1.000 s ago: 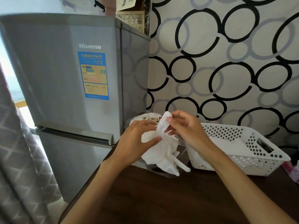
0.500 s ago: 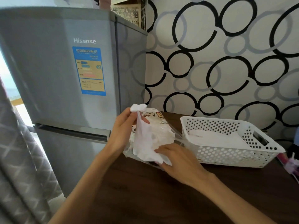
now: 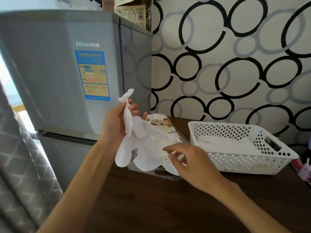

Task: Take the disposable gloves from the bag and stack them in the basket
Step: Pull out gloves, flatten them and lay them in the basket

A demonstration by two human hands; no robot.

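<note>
The left hand (image 3: 116, 125) is raised above the table (image 3: 168, 204), thumb and fingers pinching the upper end of a thin white glove (image 3: 129, 132). The glove hangs down from that pinch, its loose end dangling just above the table's near-left edge. The right hand (image 3: 193, 163) is lower and to the right of the left one, fingers loosely curled at the lower part of the crumpled white plastic; whether it actually grips anything cannot be told.

Between and just behind the two hands lies the bag (image 3: 161, 130), clear plastic with cartoon bears printed on it, resting on the table. Just right of the right hand stands the white perforated basket (image 3: 252, 158), with flat white gloves already lying inside it. The bag nearly touches the basket's left wall.

In front of both hands the dark table is bare wood. Left of the left hand the table ends, and a grey fridge (image 3: 58, 73) stands close beside that edge, with a grey curtain (image 3: 20, 165) further left. Behind the basket rises a wall (image 3: 235, 64) patterned with circles. At the far right edge, past the basket, something pink (image 3: 304, 172) shows blurred.
</note>
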